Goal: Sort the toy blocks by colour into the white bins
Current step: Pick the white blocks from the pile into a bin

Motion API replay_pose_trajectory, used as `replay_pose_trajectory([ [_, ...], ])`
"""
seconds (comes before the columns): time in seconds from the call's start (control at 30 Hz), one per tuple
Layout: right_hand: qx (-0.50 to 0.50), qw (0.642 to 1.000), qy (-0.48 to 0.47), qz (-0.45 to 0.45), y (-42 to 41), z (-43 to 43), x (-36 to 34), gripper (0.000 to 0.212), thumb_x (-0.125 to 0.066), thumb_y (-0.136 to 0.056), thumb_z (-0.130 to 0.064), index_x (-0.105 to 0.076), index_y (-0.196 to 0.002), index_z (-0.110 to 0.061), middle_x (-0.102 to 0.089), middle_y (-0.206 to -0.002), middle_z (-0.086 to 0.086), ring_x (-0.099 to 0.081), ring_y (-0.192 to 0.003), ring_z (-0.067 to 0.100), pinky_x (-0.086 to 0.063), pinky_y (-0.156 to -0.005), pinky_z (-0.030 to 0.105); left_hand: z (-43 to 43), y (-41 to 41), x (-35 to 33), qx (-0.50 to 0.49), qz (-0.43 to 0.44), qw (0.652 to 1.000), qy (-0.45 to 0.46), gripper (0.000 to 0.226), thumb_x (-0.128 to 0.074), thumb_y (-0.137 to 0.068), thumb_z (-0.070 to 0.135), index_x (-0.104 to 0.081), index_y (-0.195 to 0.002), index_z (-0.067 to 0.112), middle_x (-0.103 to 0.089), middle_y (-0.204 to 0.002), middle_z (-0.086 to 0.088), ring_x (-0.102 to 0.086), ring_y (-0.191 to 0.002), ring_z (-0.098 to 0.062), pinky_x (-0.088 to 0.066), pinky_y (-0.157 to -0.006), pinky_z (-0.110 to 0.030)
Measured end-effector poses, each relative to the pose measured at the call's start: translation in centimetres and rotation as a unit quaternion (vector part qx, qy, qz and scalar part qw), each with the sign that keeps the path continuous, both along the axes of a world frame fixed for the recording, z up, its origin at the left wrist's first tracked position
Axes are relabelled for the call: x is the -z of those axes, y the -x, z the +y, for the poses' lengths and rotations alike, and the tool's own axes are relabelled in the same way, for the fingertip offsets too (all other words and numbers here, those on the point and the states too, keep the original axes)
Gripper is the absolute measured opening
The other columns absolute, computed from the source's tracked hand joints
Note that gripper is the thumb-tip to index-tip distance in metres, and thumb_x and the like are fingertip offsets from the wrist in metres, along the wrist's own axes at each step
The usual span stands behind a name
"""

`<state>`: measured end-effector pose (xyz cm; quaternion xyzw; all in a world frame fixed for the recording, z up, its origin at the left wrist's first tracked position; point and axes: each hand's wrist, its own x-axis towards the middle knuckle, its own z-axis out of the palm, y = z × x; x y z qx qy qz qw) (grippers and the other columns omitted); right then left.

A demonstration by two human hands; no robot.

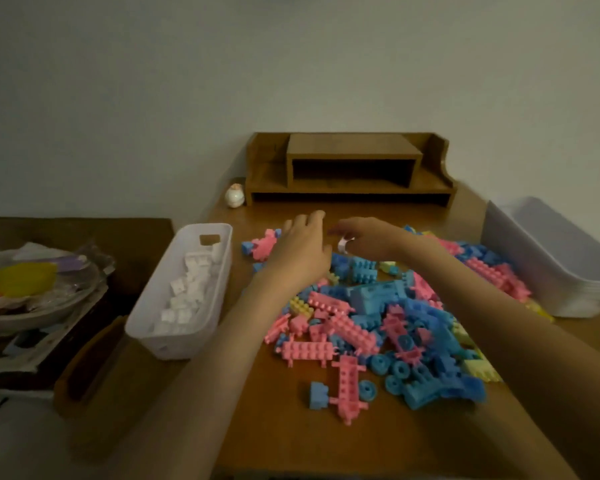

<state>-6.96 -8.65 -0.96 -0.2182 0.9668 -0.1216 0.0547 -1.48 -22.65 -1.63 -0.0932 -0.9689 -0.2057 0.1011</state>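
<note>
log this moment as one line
right hand pinches white block | left hand open beside it | narrow bin holds white blocks | pile: pink, blue, yellow blocks

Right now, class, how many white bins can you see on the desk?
2. The narrow white bin stands left of the block pile, holding white blocks. The larger white bin stands at the desk's right edge; others may be nested under it.

A plain pale wall (291, 64) stands far behind a wooden desk (284, 427); a wooden shelf (350, 168) sits at its far edge. Light is dim.
</note>
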Motion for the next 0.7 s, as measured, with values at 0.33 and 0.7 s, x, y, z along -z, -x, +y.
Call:
replay_pose_trajectory([
  [0.33,0.192,0.981,-0.029,-0.008,6.0,7.7,3.3,0.048,-0.033,-0.098,-0.026,-0.025,-0.145,-0.022,-0.029,-0.147,0.013,-0.035,-0.13,0.037,-0.032,-0.106,0.049,5.8,8.6,2.7,0.027,-0.123,0.991,0.042,0.046,-0.033,-0.102,0.022,-0.028,-0.147,0.021,-0.031,-0.147,-0.014,-0.046,-0.12,-0.035,-0.045,-0.091,-0.041],
  [0.7,0.069,0.989,-0.116,-0.051,5.8,5.4,3.0,0.046,-0.033,-0.101,-0.035,-0.029,-0.144,-0.02,-0.035,-0.145,0.01,-0.027,-0.134,0.032,-0.025,-0.106,0.041,5.9,13.3,4.5,0.107,-0.19,0.975,0.045,0.044,-0.048,-0.097,0.034,-0.038,-0.137,0.02,-0.047,-0.133,-0.01,-0.047,-0.115,-0.029,-0.041,-0.083,-0.036],
])
